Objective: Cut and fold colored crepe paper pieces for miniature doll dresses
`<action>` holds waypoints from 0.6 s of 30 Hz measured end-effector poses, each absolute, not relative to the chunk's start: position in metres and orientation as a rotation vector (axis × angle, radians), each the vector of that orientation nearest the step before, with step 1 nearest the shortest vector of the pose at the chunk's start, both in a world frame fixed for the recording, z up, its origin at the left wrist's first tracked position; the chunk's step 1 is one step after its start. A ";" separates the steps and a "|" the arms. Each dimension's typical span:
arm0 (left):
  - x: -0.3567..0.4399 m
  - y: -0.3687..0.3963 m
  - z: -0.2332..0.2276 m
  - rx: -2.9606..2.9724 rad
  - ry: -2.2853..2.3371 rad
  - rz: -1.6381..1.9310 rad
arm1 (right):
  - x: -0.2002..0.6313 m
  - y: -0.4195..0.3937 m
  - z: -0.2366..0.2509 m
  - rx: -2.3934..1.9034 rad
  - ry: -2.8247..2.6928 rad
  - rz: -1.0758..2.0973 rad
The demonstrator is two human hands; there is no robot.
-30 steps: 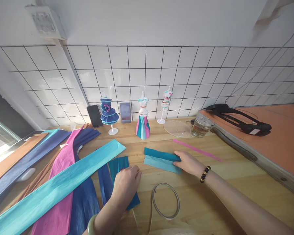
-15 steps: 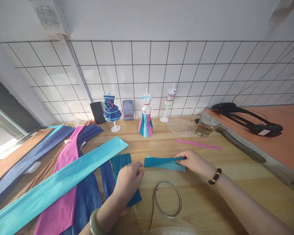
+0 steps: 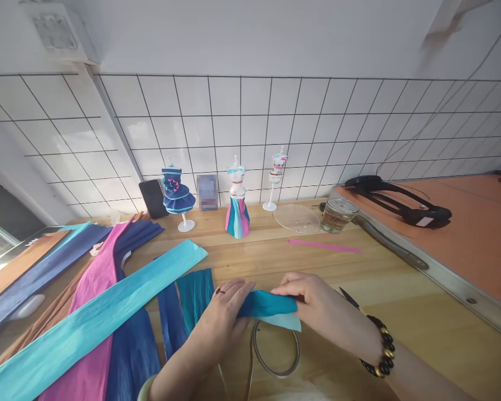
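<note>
My left hand [image 3: 220, 317] and my right hand [image 3: 317, 312] both grip a short folded strip of teal crepe paper [image 3: 267, 305], lifted just above the wooden table [image 3: 401, 312]. A lighter blue layer [image 3: 286, 321] shows under its right end. The left hand holds the strip's left end, the right hand its right end. Another teal piece [image 3: 194, 292] lies flat to the left, partly under my left wrist. A loop of pale cord [image 3: 275, 356] rests on the table right below the strip.
Long crepe paper strips, light blue [image 3: 87, 328], pink [image 3: 96, 289] and dark blue [image 3: 37, 273], spread at the left. Three small dress mannequins [image 3: 236, 200], a phone [image 3: 151, 199], a glass lid [image 3: 296, 218] and a glass cup [image 3: 336, 214] stand by the tiled wall. An orange board [image 3: 463, 239] lies right.
My right hand picked the teal strip up off the table and drew it nearer. My left hand left the flat teal piece and took hold of the strip's left end.
</note>
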State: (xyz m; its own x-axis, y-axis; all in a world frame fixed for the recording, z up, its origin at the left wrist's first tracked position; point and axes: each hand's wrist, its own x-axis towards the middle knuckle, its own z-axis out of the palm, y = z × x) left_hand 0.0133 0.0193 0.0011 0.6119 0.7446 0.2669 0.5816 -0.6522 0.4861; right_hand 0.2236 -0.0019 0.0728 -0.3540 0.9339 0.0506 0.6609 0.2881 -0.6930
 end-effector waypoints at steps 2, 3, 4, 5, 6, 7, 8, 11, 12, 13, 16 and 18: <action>0.013 0.017 0.012 2.406 1.022 0.576 | 0.225 -0.001 0.072 -1.431 -2.117 0.796; 0.012 0.016 0.017 2.355 1.014 0.554 | 0.227 0.001 0.070 -1.443 -2.106 0.794; 0.012 0.016 0.021 2.302 1.016 0.541 | 0.229 0.003 0.067 -1.460 -2.090 0.801; 0.012 0.015 0.025 2.251 1.026 0.541 | 0.231 0.006 0.063 -1.481 -2.068 0.816; 0.013 0.015 0.027 2.201 1.035 0.541 | 0.233 0.008 0.059 -1.498 -2.041 0.843; 0.013 0.015 0.028 2.153 1.040 0.535 | 0.235 0.010 0.054 -1.507 -2.019 0.878; 0.013 0.015 0.028 2.110 1.047 0.529 | 0.236 0.012 0.050 -1.511 -2.002 0.920; 0.013 0.017 0.022 1.993 1.076 0.539 | 0.244 0.021 0.037 -1.494 -2.015 1.015; 0.013 0.018 0.020 1.947 1.087 0.541 | 0.249 0.027 0.033 -1.496 -2.035 1.008; 0.012 0.019 0.017 1.892 1.102 0.543 | 0.256 0.034 0.030 -1.507 -2.058 0.964; 0.010 0.025 0.012 1.700 1.171 0.546 | 0.290 0.062 0.019 -1.649 -1.982 0.747; 0.009 0.029 0.012 1.598 1.255 0.563 | 0.317 0.082 0.011 -1.776 -1.906 0.548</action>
